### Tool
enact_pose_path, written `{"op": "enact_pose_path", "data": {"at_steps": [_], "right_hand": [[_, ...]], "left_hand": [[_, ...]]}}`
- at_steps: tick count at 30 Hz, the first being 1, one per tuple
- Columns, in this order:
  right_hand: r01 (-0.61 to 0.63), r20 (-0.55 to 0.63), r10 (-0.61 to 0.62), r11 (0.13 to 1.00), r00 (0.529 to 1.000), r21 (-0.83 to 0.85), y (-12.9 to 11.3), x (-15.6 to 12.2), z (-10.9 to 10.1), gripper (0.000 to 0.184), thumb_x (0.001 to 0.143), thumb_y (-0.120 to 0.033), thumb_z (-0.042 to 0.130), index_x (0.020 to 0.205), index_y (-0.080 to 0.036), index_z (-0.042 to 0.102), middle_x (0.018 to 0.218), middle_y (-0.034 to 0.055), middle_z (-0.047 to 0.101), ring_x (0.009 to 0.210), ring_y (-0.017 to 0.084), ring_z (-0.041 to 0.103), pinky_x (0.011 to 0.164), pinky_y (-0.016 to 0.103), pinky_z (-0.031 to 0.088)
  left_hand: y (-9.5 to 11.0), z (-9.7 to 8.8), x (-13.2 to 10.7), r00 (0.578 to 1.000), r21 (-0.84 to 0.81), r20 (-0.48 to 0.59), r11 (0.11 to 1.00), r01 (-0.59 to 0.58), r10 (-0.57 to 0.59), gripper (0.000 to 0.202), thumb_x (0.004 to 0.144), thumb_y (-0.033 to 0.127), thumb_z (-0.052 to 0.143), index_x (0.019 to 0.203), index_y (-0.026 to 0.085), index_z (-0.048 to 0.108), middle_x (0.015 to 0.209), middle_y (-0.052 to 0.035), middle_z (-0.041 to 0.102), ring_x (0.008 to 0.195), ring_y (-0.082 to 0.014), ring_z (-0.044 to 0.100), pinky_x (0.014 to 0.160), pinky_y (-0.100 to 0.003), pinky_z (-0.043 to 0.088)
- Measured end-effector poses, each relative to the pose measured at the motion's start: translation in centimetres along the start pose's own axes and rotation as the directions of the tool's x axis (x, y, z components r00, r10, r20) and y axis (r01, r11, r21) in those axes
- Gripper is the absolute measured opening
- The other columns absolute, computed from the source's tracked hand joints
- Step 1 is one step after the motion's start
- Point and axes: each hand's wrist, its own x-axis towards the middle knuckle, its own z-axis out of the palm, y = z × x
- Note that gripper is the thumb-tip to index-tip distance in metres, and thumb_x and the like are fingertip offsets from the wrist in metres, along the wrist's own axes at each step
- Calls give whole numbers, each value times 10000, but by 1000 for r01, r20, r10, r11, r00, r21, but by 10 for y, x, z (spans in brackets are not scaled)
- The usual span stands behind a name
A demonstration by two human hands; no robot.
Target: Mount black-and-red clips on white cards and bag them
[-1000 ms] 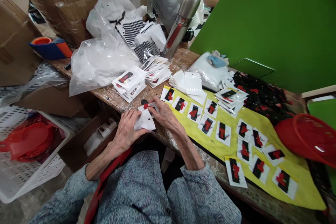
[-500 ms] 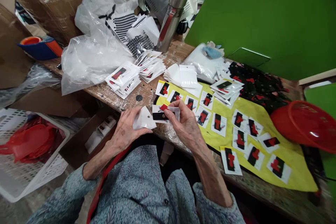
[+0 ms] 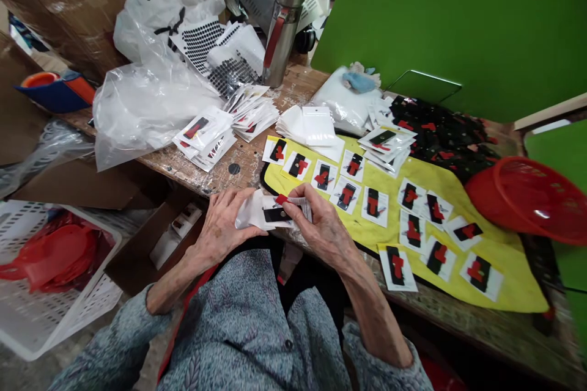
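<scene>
My left hand point(image 3: 224, 220) grips a small white plastic bag point(image 3: 248, 210) by its side, thumb below and fingers above. Between the thumb and fingers of my right hand point(image 3: 321, 220) is a white card point(image 3: 302, 202) carrying a black strip with a red piece point(image 3: 277, 214). The card's left end is at the bag's mouth and seems partly inside it. Both hands are just over the table's front edge. Nearby, several similar cards with black and red pieces point(image 3: 345, 195) lie in rows on a yellow cloth point(image 3: 495, 220).
White bags point(image 3: 316, 125) are stacked behind the cards. Filled packets point(image 3: 206, 134) are piled at left, near a steel flask point(image 3: 287, 21). Black and red pieces point(image 3: 435, 128) are heaped by a red basket point(image 3: 527, 201). A white crate point(image 3: 50, 324) stands low at left.
The card in my right hand has moved left to the bag's mouth, closing the gap between them. The whole view has shifted slightly.
</scene>
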Motion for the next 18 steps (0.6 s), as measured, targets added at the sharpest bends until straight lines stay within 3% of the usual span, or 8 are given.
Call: {"op": "enact_pose_path", "data": {"at_steps": [6,14,18], "right_hand": [[15,-41,-15,1000,999,-15,4,-4,6,109,900,-291,491,822,-224,456,755,-3,598,687,157,563,657,277,421],[-9,-127,5,1000,992,-25,13,-10,21,103,909,-266,477,826,-224,432,771,11,610,684,154,575,645,266,416],[24,-180,-41,995,983,-95,14,-11,25,68,915,-216,444,850,-226,427,814,33,614,739,169,583,676,279,424]], "left_hand": [[2,2,-1,997,24,18,997,-72,71,711,729,545,744,1305,236,464,1139,-66,608,1062,-257,560,901,-408,403],[5,16,-3,973,193,-82,961,-198,217,663,783,483,710,1317,174,466,1126,-124,651,1026,-275,584,891,-419,404],[6,21,2,960,220,-130,951,-218,250,586,786,481,687,1253,165,526,1071,-117,690,972,-278,610,920,-446,388]]}}
